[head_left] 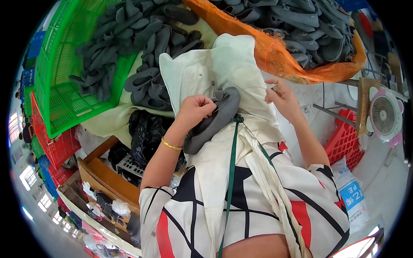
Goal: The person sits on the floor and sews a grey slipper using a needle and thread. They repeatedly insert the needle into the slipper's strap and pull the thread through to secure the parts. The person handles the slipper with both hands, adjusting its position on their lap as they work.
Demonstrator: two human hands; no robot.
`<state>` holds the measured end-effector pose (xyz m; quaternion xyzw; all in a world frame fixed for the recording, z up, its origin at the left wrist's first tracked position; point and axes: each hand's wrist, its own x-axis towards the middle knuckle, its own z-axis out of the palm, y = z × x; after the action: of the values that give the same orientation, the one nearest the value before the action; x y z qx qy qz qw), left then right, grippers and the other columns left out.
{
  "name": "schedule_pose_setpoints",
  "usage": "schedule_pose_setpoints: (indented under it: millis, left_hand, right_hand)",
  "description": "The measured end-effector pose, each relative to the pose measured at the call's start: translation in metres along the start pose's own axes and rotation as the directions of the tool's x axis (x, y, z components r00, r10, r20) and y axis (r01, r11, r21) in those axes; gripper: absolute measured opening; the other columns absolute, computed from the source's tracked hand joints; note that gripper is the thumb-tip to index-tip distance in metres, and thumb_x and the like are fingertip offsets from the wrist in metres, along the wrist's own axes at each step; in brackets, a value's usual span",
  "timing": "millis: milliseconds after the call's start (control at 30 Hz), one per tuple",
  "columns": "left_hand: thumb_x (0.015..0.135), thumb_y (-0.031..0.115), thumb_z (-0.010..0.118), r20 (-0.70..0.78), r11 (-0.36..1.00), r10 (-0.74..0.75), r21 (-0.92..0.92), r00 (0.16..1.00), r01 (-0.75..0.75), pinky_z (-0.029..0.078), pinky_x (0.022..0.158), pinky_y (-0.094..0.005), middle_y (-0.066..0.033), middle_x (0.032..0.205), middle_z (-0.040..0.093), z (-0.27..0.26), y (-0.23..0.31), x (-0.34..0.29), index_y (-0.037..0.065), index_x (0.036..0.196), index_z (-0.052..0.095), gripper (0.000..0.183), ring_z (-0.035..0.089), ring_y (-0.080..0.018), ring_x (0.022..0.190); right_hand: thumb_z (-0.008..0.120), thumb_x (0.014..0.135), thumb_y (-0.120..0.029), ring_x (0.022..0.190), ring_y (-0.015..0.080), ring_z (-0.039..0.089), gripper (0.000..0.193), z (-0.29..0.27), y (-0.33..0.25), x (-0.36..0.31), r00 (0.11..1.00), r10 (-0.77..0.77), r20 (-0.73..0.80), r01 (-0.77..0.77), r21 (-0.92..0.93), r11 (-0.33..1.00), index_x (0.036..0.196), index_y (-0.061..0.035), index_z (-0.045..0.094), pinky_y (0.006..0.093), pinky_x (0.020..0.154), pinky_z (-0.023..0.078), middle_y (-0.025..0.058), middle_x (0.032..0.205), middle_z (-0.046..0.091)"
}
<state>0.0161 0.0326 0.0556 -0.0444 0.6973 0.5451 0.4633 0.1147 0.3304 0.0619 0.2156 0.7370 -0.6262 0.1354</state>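
Observation:
A dark grey slip-on shoe [229, 112] lies tilted on the white cloth apron [189, 75] over my lap. My left hand [195, 111] is closed on the upper edge of the shoe, its thumb and fingers pinched together. To the right of the shoe, apart from it, my right hand [282, 98] is raised over the apron's right edge. Its fingers are bent and pinched; anything thin between them is too small to make out. A dark green apron cord [233, 161] runs down from a knot beside the shoe's heel.
Many grey shoes fill a green plastic crate [56, 96] at the far left and an orange sack [275, 64] at the far right. More grey shoes [148, 88] lie beside my lap. A pink-and-white fan [384, 111], a red plastic stool [344, 144] and a wooden drawer [103, 170] stand around.

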Motion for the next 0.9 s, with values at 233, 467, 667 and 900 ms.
schedule_pose_setpoints:
  millis: [233, 467, 667, 900]
  left_hand:
    - [0.086, 0.013, 0.071, -0.093, 0.985, 0.167, 0.067, 0.982, -0.161, 0.045, 0.059, -0.0228, 0.0004, 0.072, 0.065, 0.006, -0.017, 0.001, -0.002, 0.085, 0.07, 0.014, 0.055, -0.0053, 0.065]
    - [0.087, 0.011, 0.07, -0.042, 0.978, 0.206, 0.026, 0.978, -0.205, 0.047, 0.064, -0.0243, 0.0004, 0.076, 0.066, 0.002, -0.021, 0.01, -0.001, 0.089, 0.069, 0.012, 0.056, -0.0066, 0.069]
    - [0.091, 0.01, 0.069, -0.032, 0.976, 0.217, 0.032, 0.976, -0.216, 0.044, 0.066, -0.0211, 0.0043, 0.08, 0.062, 0.0, -0.035, 0.022, 0.002, 0.093, 0.068, 0.008, 0.053, -0.005, 0.072]
    - [0.09, 0.013, 0.071, 0.03, 0.959, 0.0, -0.283, 1.0, 0.008, 0.043, 0.066, -0.0208, 0.0035, 0.078, 0.062, 0.006, -0.031, 0.017, 0.004, 0.091, 0.07, 0.009, 0.053, -0.0066, 0.069]
  right_hand:
    - [0.064, 0.092, -0.007, 0.082, 0.0184, 0.066, 0.004, 0.074, -0.031, 0.007, 0.93, -0.314, 0.191, 0.361, -0.308, 0.88, 0.095, -0.0061, 0.066, 0.032, 0.07, 0.052, 0.0067, 0.086, 0.064]
    - [0.07, 0.084, -0.011, 0.08, 0.029, 0.062, 0.007, 0.098, -0.012, 0.032, 0.817, -0.511, 0.268, 0.562, -0.57, 0.599, 0.091, -0.011, 0.067, 0.0378, 0.066, 0.05, 0.0071, 0.082, 0.059]
    - [0.071, 0.084, -0.009, 0.078, 0.0301, 0.062, 0.006, 0.102, -0.007, 0.036, 0.815, -0.525, 0.244, 0.577, -0.408, 0.707, 0.09, -0.009, 0.068, 0.0381, 0.066, 0.05, 0.0085, 0.086, 0.062]
    - [0.063, 0.097, -0.016, 0.067, 0.0181, 0.061, 0.007, 0.104, -0.003, 0.038, 0.958, -0.178, 0.224, 0.156, 0.113, 0.981, 0.1, -0.0101, 0.064, 0.0279, 0.058, 0.047, 0.0042, 0.079, 0.063]
